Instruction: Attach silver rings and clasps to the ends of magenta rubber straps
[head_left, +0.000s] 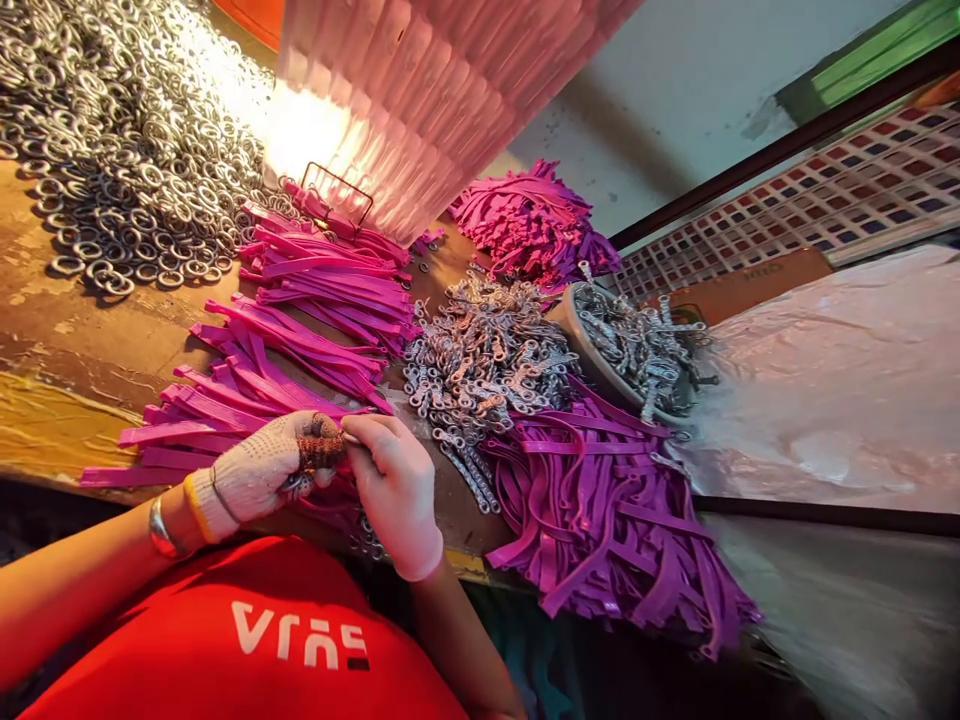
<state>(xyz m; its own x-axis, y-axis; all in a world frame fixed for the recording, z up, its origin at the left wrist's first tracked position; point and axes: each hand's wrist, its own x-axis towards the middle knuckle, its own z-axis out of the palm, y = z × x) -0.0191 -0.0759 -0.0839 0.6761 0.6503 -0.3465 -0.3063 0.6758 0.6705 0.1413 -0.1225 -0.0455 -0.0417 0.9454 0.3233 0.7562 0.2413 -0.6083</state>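
My left hand [259,470], in a dotted knit glove with dark wrapping on the fingers, is closed just above the table's near edge. A bit of silvery metal [298,486] shows beneath its fingers. Against those fingertips, my right hand [397,490] pinches in a thin white glove; what lies between the fingers is too small to make out. Bundles of flat pink straps [225,400] lie just beyond my left hand. To the right is a heap of short silver chains [495,350] with ring ends, and below it a pile of purple straps [607,510].
Metal rings [142,140] are heaped at the far left. A round tub [589,345] holds more chains. Behind it sits another pink strap pile [525,215]. A lit, ribbed translucent sheet [442,90] hangs over the back. Plastic sheeting [840,380] covers the right side.
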